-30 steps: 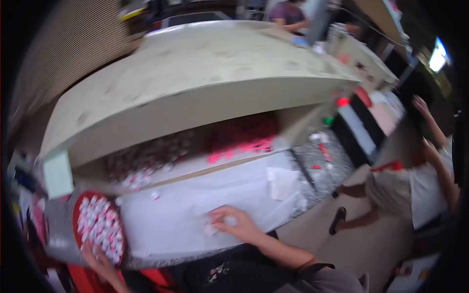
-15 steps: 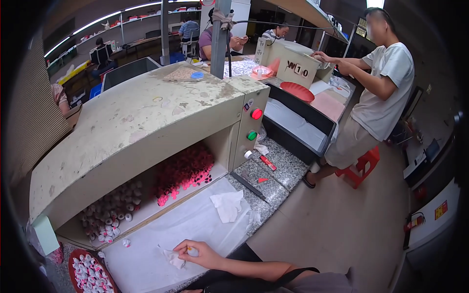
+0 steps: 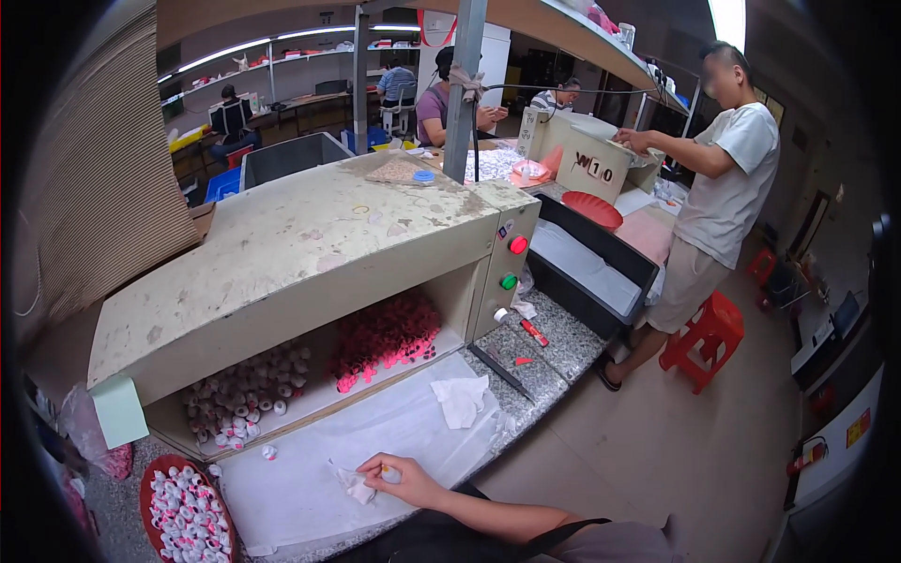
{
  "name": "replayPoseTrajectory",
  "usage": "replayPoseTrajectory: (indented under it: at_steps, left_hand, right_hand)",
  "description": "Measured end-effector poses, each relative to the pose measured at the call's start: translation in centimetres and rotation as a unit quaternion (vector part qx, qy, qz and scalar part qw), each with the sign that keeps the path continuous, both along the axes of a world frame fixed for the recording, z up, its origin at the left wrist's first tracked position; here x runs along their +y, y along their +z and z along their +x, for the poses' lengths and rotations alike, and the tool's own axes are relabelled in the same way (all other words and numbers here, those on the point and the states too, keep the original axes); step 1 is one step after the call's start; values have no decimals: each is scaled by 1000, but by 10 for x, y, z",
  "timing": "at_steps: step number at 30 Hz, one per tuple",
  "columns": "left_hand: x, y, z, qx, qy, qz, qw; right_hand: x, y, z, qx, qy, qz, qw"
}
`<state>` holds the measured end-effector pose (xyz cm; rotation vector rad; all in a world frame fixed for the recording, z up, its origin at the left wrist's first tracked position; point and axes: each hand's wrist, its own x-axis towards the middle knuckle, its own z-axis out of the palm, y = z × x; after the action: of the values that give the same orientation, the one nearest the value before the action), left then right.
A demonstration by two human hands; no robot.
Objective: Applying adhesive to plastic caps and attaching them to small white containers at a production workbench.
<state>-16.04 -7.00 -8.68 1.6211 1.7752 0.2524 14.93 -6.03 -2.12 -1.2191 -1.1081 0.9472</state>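
My right hand (image 3: 413, 483) is closed around a small pale rounded object (image 3: 389, 475) with a yellowish spot, whose kind I cannot make out. At its fingertips lies a crumpled white tissue (image 3: 357, 486), on the white sheet (image 3: 300, 507) covering the worktop; whether the fingers pinch it is unclear. My left hand is out of sight. One small white piece with pink (image 3: 269, 452) rests on the sheet's far left. A red tray (image 3: 148, 511) heaped with similar pieces stands beside the sheet on the left. Another white tissue (image 3: 460, 402) lies further right.
A beige machine housing (image 3: 300, 235) arches over white rounded pieces (image 3: 253, 385) and pink pieces (image 3: 389, 338). A dark flat tool (image 3: 502, 373) and red tube (image 3: 534, 332) lie right of it. Beyond are a black bin (image 3: 591, 267), a standing person (image 3: 727, 178) and a red stool (image 3: 709, 342).
The whole view has shifted, so the bench sits further right and slightly lower. My right hand keeps its hold beside the tissue. The standing person's arms have moved closer to the far machine.
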Motion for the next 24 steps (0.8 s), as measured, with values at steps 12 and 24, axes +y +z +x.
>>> replayPoseTrajectory:
  at_steps: [12,24]
  left_hand:
    - [-36,107,-18,-277,187,184,924]
    - [44,124,60,-180,-109,357,910]
  right_hand:
    - [0,2,2,5,-15,42,999]
    - [2,9,-1,-33,-53,9,998]
